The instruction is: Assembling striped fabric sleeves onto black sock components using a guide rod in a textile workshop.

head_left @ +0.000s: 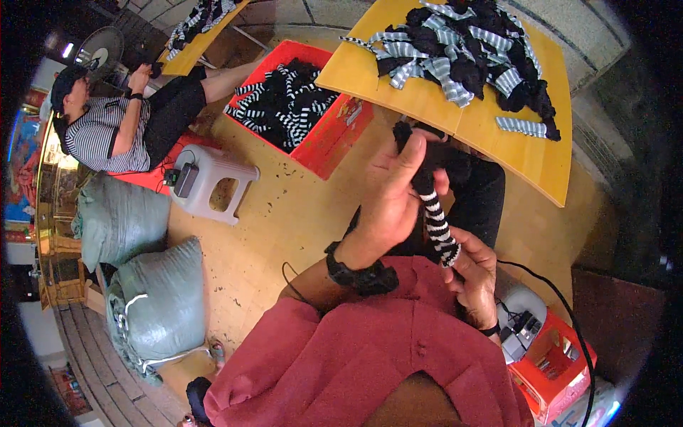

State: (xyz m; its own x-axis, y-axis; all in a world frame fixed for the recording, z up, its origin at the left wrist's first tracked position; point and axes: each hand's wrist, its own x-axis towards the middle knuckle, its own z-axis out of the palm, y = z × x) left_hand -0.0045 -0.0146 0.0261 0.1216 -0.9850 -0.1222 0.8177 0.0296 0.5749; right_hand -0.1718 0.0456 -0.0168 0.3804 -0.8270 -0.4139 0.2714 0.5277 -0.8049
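Note:
Between my two hands stretches a narrow knitted piece, likely a sock, with black and white stripes and a black upper part. My left hand is closed around the black part, thumb pointing up, just off the near edge of the yellow table. Lower down and to the right, my right hand pinches the striped end. On the table lies a heap of black and grey-striped knitted pieces. One grey-striped piece lies apart near the table's right side.
A red crate of black-and-white knitted pieces stands left of the table. Beyond a grey stool, another person sits at a second yellow table. Stuffed green sacks stand left. A black cable curves beside a red stool.

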